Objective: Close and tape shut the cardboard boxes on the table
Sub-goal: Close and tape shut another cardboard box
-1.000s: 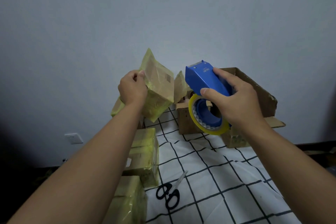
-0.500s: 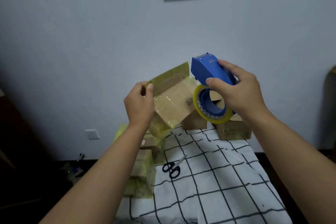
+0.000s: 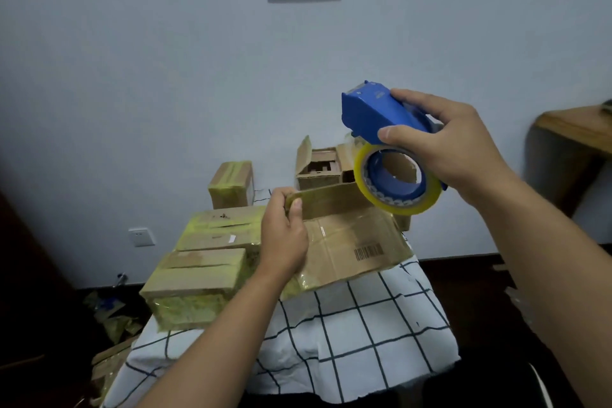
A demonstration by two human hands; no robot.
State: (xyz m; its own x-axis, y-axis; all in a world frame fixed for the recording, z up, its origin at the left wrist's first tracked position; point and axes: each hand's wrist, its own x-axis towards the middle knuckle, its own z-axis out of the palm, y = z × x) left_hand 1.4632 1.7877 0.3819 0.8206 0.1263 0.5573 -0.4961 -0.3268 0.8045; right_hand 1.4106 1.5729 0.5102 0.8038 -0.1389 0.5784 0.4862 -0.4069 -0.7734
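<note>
My left hand (image 3: pixel 284 235) grips the upper left edge of a cardboard box (image 3: pixel 354 248) with a barcode on its face, held above the table (image 3: pixel 347 334) with its checked cloth. A tape-covered flap (image 3: pixel 328 200) stands up along the box's top edge. My right hand (image 3: pixel 453 149) holds a blue tape dispenser (image 3: pixel 381 116) with a yellow tape roll (image 3: pixel 397 182), just above and right of the box. Two taped boxes (image 3: pixel 202 265) lie on the table's left side, beside my left forearm.
A small taped box (image 3: pixel 231 184) stands at the back left. An open box (image 3: pixel 319 166) stands behind the held box. A wooden table edge (image 3: pixel 576 129) shows at the right. A wall socket (image 3: pixel 141 237) and cardboard scraps (image 3: pixel 109 315) are at lower left.
The box in my left hand has come down and turned flatter, its barcode face now up. The dispenser stays above it to the right. The view has tilted, and the scissors are out of sight.
</note>
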